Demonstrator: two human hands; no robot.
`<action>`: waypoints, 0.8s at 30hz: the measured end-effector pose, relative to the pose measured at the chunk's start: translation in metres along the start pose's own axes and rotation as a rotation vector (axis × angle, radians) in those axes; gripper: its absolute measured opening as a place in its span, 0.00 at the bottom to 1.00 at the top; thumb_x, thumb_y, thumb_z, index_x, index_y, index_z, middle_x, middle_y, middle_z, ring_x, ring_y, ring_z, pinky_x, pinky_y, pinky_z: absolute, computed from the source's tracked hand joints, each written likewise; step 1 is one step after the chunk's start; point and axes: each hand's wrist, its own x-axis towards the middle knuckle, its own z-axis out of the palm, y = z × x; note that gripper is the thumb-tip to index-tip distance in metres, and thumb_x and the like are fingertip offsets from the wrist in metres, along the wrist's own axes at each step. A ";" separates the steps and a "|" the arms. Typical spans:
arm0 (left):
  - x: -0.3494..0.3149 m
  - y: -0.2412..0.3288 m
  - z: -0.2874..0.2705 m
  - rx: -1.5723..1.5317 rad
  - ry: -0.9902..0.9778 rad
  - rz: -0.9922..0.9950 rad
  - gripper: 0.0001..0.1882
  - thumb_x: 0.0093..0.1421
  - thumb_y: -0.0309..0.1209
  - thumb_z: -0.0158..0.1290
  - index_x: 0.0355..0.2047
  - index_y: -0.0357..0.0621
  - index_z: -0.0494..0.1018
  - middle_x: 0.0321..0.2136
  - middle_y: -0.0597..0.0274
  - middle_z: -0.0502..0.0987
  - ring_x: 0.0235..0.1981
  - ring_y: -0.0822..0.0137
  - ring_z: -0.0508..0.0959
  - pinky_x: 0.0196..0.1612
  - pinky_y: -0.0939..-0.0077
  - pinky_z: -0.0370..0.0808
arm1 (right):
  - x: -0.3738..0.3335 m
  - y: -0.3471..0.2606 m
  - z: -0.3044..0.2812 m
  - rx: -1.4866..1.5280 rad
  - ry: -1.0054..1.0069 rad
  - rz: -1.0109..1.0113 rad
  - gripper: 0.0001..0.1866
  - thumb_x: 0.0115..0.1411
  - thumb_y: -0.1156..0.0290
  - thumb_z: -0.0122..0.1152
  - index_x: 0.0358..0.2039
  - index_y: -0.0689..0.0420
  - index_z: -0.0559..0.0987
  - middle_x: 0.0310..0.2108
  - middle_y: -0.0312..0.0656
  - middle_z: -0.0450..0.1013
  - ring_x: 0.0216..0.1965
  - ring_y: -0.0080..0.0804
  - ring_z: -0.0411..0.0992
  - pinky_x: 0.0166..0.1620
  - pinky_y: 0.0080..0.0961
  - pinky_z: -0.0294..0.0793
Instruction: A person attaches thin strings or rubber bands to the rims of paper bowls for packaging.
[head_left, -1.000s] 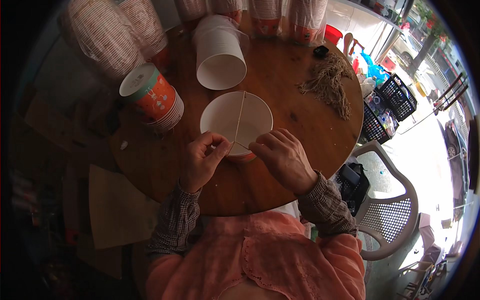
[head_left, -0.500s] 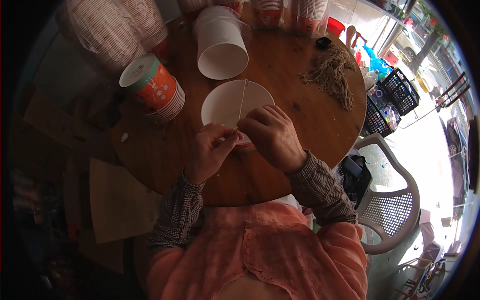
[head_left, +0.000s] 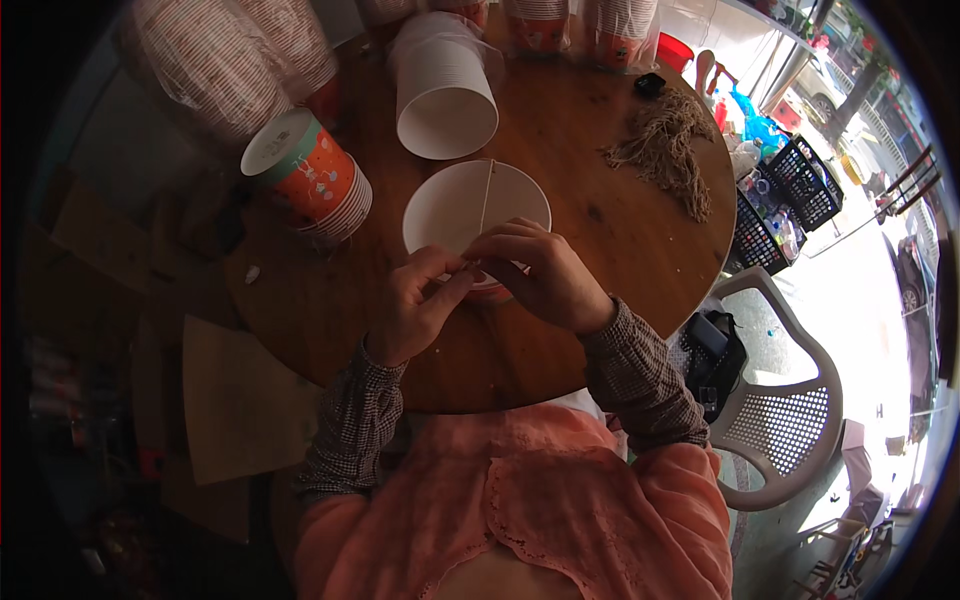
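The left hand's (head_left: pixel 414 300) fingers pinch a string (head_left: pixel 488 195) above the paper tub (head_left: pixel 433 207) beneath them; the right hand's (head_left: pixel 548 272) curl alongside, their grip unclear. A hard tug could tip the tub.

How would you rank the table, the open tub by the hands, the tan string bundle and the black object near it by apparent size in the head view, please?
Largest to smallest:
1. Table
2. Open tub, partly hidden by the hands
3. Tan string bundle
4. Black object
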 end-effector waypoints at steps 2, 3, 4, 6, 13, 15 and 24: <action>0.001 0.004 0.001 -0.002 -0.004 -0.023 0.06 0.63 0.27 0.54 0.36 0.36 0.75 0.33 0.63 0.74 0.34 0.75 0.76 0.35 0.82 0.73 | -0.003 0.004 0.000 0.003 0.007 0.017 0.09 0.57 0.78 0.59 0.39 0.59 0.79 0.37 0.43 0.76 0.40 0.40 0.74 0.44 0.33 0.75; 0.001 0.005 0.002 -0.004 -0.006 -0.044 0.06 0.63 0.27 0.54 0.36 0.36 0.75 0.33 0.63 0.74 0.34 0.75 0.76 0.35 0.82 0.73 | -0.004 0.006 0.001 0.006 0.014 0.033 0.08 0.57 0.78 0.59 0.38 0.59 0.79 0.36 0.43 0.76 0.40 0.40 0.74 0.43 0.32 0.75; 0.001 0.005 0.002 -0.003 -0.006 -0.046 0.06 0.63 0.27 0.54 0.36 0.36 0.75 0.33 0.63 0.74 0.34 0.75 0.76 0.35 0.82 0.73 | -0.004 0.005 0.001 0.008 0.014 0.033 0.08 0.57 0.78 0.59 0.38 0.59 0.79 0.36 0.43 0.76 0.40 0.40 0.74 0.43 0.32 0.75; 0.001 0.003 0.001 0.001 -0.004 0.000 0.06 0.63 0.28 0.54 0.35 0.36 0.75 0.32 0.63 0.74 0.34 0.76 0.76 0.34 0.83 0.73 | -0.004 0.004 0.003 0.094 -0.002 0.136 0.06 0.57 0.76 0.60 0.36 0.59 0.79 0.34 0.43 0.76 0.39 0.40 0.74 0.42 0.33 0.75; 0.000 -0.001 0.008 -0.082 0.074 -0.005 0.07 0.65 0.29 0.52 0.35 0.36 0.74 0.29 0.65 0.75 0.30 0.78 0.75 0.33 0.84 0.72 | -0.005 0.008 0.006 0.008 0.034 0.037 0.06 0.55 0.71 0.60 0.32 0.59 0.78 0.32 0.45 0.75 0.37 0.47 0.72 0.43 0.39 0.71; 0.001 -0.003 0.009 -0.071 0.095 0.006 0.08 0.66 0.30 0.52 0.36 0.35 0.74 0.28 0.66 0.76 0.28 0.79 0.75 0.33 0.84 0.72 | -0.006 0.007 0.007 -0.004 0.039 0.037 0.05 0.54 0.72 0.60 0.31 0.59 0.77 0.32 0.45 0.75 0.38 0.47 0.72 0.43 0.38 0.70; 0.005 0.002 0.017 0.025 0.202 -0.017 0.08 0.65 0.30 0.53 0.34 0.37 0.74 0.27 0.65 0.76 0.27 0.80 0.75 0.29 0.85 0.71 | -0.011 0.008 0.011 -0.092 0.079 -0.028 0.06 0.53 0.73 0.60 0.31 0.58 0.76 0.32 0.43 0.74 0.38 0.45 0.71 0.47 0.36 0.69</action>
